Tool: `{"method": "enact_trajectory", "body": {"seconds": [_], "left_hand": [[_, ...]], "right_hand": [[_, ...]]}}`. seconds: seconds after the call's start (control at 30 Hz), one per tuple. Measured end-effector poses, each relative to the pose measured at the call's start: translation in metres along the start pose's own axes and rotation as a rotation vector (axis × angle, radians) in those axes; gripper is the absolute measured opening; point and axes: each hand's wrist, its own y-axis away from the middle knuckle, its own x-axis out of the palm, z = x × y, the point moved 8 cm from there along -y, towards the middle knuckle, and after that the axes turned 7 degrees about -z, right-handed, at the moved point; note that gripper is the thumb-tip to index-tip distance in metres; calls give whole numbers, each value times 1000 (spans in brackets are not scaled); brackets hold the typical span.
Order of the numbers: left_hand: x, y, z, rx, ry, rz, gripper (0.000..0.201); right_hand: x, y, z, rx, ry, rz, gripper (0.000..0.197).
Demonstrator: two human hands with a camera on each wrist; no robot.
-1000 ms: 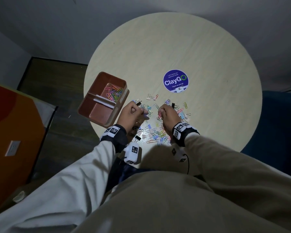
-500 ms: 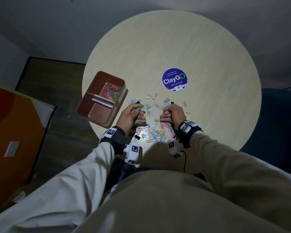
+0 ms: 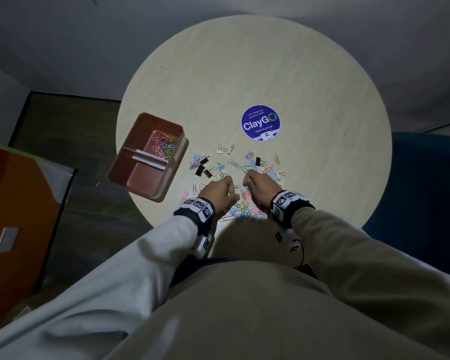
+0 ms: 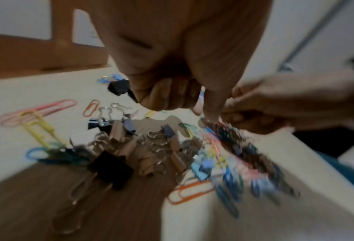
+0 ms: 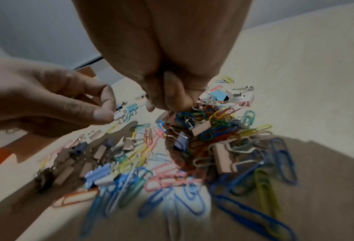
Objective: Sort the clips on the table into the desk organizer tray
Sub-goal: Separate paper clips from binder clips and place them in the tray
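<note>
Two hands work the clip pile: the left hand (image 3: 220,192) has its fingers curled and seems to pinch a small clip at its fingertips (image 5: 102,112), though blur hides which kind; the right hand (image 3: 257,187) is bunched, fingertips down in the tangled paper clips (image 5: 211,125), apparently pinching some. The desk organizer tray (image 3: 130,175) sits left of the pile at the table (image 3: 322,74) edge, paper clips (image 3: 164,148) already in its far compartment. Best to lift slowly so snagged neighbours drop off, keep binder clips (image 3: 202,170) apart from paper clips, and carry each handful fully over the matching compartment before letting go
</note>
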Motion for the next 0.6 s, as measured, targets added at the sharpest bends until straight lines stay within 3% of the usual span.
{"method": "enact_trajectory", "body": {"seconds": [0.07, 0.2, 0.43, 0.6], "left_hand": [[7, -3, -7, 56, -205, 3, 25], [17, -8, -7, 80, -380, -36, 28], [-7, -18, 15, 54, -346, -85, 19], [-13, -15, 8, 127, -341, -110, 11]], "right_hand": [[1, 6, 0, -38, 111, 4, 12], [21, 19, -8, -99, 355, 136, 27], [38, 37, -10, -147, 519, 72, 68], [41, 37, -3, -182, 476, 118, 44]]}}
